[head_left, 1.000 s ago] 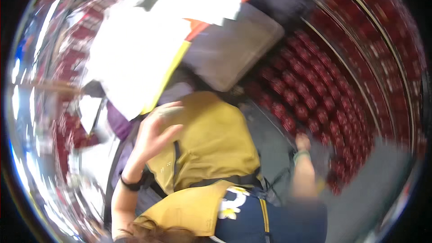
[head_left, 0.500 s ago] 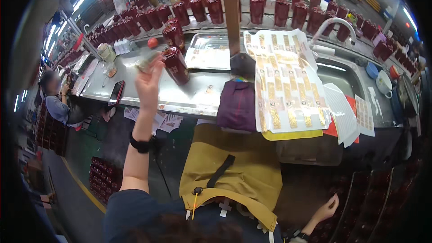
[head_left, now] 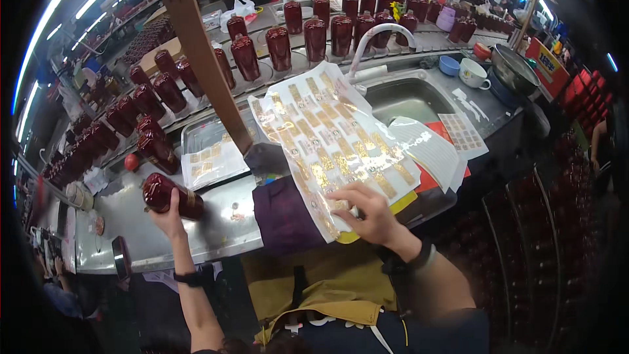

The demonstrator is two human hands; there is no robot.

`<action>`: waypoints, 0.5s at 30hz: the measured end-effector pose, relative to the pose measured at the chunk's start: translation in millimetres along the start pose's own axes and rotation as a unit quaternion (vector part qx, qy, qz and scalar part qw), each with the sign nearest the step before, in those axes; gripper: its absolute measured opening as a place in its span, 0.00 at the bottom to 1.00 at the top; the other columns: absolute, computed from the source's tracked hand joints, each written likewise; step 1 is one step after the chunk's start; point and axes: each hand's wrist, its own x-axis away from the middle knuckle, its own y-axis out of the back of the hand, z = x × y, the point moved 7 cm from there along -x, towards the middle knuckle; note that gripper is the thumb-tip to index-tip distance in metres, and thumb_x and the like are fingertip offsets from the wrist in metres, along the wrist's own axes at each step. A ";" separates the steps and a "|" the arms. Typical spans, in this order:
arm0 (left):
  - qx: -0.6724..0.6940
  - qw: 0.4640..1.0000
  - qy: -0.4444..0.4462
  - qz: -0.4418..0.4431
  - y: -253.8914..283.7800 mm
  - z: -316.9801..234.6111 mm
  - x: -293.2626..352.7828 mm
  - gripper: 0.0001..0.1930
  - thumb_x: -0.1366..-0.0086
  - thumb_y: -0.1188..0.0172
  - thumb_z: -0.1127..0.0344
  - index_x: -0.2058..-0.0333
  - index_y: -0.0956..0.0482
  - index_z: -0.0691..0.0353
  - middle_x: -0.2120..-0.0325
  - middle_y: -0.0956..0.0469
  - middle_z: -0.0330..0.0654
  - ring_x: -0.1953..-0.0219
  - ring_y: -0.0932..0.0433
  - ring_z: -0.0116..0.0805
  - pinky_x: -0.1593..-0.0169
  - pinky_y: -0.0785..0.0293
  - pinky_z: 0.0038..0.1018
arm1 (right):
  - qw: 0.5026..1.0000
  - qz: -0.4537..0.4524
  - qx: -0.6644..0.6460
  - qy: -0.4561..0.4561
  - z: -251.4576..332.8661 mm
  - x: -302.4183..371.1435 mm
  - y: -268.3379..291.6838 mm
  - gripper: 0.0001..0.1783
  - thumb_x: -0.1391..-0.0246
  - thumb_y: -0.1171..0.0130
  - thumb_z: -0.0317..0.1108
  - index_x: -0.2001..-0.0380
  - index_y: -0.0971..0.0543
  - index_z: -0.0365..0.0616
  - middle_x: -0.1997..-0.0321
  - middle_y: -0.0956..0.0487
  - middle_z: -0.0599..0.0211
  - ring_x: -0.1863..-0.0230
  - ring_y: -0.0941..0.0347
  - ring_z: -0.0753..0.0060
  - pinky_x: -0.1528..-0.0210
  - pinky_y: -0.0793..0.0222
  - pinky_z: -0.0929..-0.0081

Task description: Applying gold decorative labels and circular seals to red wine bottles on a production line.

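over the metal counter's (head_left: 226, 233) front edge spread the sheet of gold labels (head_left: 331, 134), best kept flat. the dark red bottle (head_left: 159, 190) was tilted at the counter's left part, the left hand's (head_left: 170, 217) fingers clamped around it; a steady grip seemed wise. the right hand (head_left: 372, 215) had its fingers curled at the sheet's near edge; whether they pinched a label could not be told, and lifting one by its end seemed safest.

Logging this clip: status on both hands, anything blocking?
Left hand gripping red bottle, tilted. Right hand at label sheet, grip unclear. Purple cloth between, blocking neither.
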 end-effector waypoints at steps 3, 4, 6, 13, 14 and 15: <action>0.035 0.997 0.021 0.069 -11.6 -40.9 30.7 0.31 0.39 0.24 0.57 0.44 0.25 0.68 0.52 0.19 0.45 0.52 0.18 0.34 0.45 0.22 0.33 | 0.994 0.086 -0.051 -0.042 1.6 -19.3 -41.3 0.30 0.48 0.24 0.36 0.42 0.20 0.46 0.55 0.18 0.58 0.57 0.20 0.55 0.57 0.24 0.63; 0.134 0.976 0.079 0.153 -32.5 -51.0 50.9 0.33 0.38 0.27 0.55 0.41 0.27 0.68 0.50 0.20 0.46 0.51 0.19 0.36 0.44 0.22 0.34 | 0.993 0.097 -0.057 -0.047 4.5 -22.0 -54.9 0.30 0.48 0.24 0.36 0.42 0.20 0.46 0.55 0.18 0.58 0.57 0.20 0.55 0.57 0.24 0.63; 0.280 0.898 0.159 0.300 -80.0 -79.4 98.9 0.35 0.32 0.36 0.51 0.35 0.33 0.67 0.45 0.22 0.48 0.46 0.20 0.42 0.40 0.23 0.39 | 0.986 0.120 -0.108 0.030 22.0 -25.3 -77.1 0.44 0.51 0.22 0.39 0.32 0.28 0.48 0.43 0.20 0.52 0.46 0.20 0.49 0.48 0.22 0.59; 0.229 0.837 0.319 0.382 -156.6 -113.5 198.5 0.28 0.25 0.43 0.53 0.36 0.32 0.68 0.44 0.23 0.45 0.43 0.24 0.30 0.40 0.27 0.31 | 0.990 0.055 -0.130 -0.028 12.9 -2.0 -79.8 0.63 0.61 0.16 0.39 0.25 0.40 0.36 0.39 0.21 0.41 0.44 0.18 0.47 0.43 0.23 0.62; 0.203 0.835 0.343 0.380 -161.6 -110.9 200.1 0.27 0.23 0.43 0.53 0.37 0.31 0.67 0.46 0.22 0.44 0.46 0.23 0.29 0.41 0.27 0.30 | 0.990 0.056 -0.122 -0.049 6.2 -0.7 -79.5 0.64 0.62 0.15 0.39 0.25 0.41 0.36 0.40 0.20 0.42 0.44 0.18 0.48 0.44 0.23 0.62; 0.185 0.849 0.325 0.373 -166.7 -111.1 196.6 0.27 0.23 0.43 0.51 0.39 0.30 0.68 0.49 0.21 0.44 0.50 0.22 0.28 0.44 0.25 0.28 | 0.990 0.053 -0.111 -0.067 -0.1 -0.7 -79.5 0.65 0.63 0.15 0.40 0.25 0.42 0.36 0.41 0.20 0.42 0.44 0.18 0.49 0.44 0.22 0.62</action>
